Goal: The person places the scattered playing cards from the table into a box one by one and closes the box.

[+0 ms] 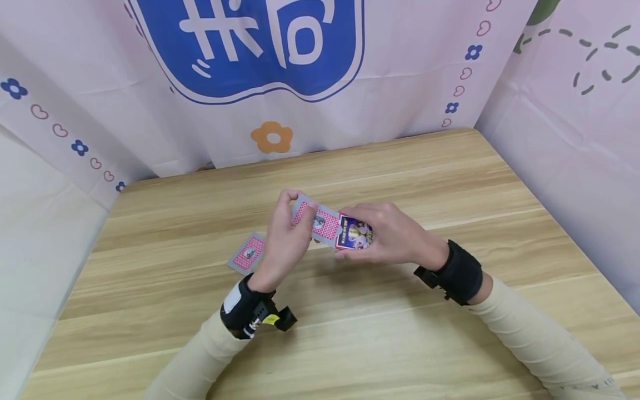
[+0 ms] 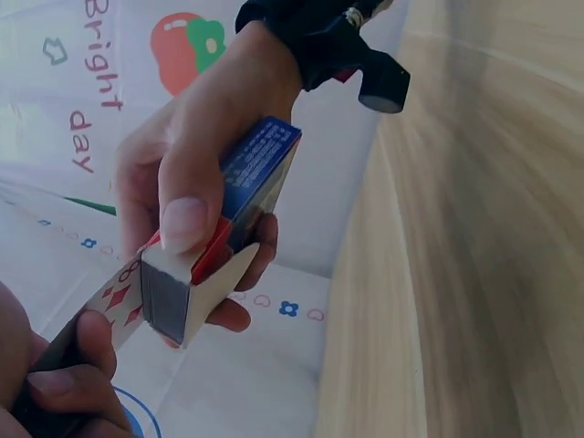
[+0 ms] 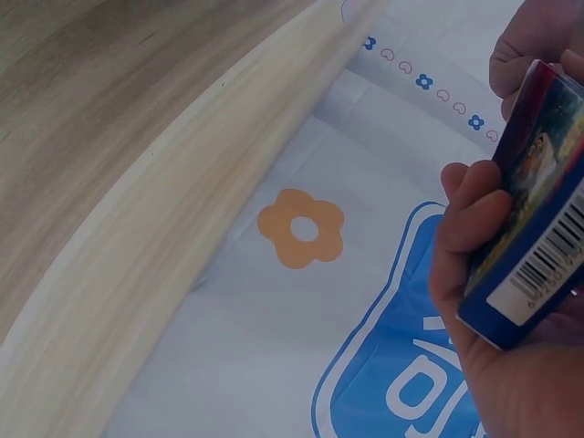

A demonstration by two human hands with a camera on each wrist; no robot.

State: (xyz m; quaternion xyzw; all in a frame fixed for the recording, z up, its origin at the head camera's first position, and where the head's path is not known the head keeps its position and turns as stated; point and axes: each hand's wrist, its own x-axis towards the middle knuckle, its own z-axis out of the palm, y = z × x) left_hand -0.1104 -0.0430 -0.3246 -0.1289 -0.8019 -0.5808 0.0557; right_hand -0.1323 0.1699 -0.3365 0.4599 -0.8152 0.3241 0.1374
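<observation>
My left hand (image 1: 286, 244) pinches a red-checked, grey-bordered playing card (image 1: 327, 223), thumb on its back. In the left wrist view, diamonds show on the card's face (image 2: 120, 294), near the fingers (image 2: 68, 388). My right hand (image 1: 402, 236) grips a blue and red card box (image 1: 354, 233) by its edges. The box's end with a white flap (image 2: 214, 297) faces my left hand, and the card meets it there; how far inside it reaches I cannot tell. In the right wrist view, a barcode marks the box's side (image 3: 543, 260).
Another card (image 1: 248, 254) lies back up on the wooden table (image 1: 350, 333), left of my left hand and partly hidden by it. A printed cloth (image 1: 210, 128) hangs behind the far edge, and more cloth (image 1: 575, 166) stands along the right side.
</observation>
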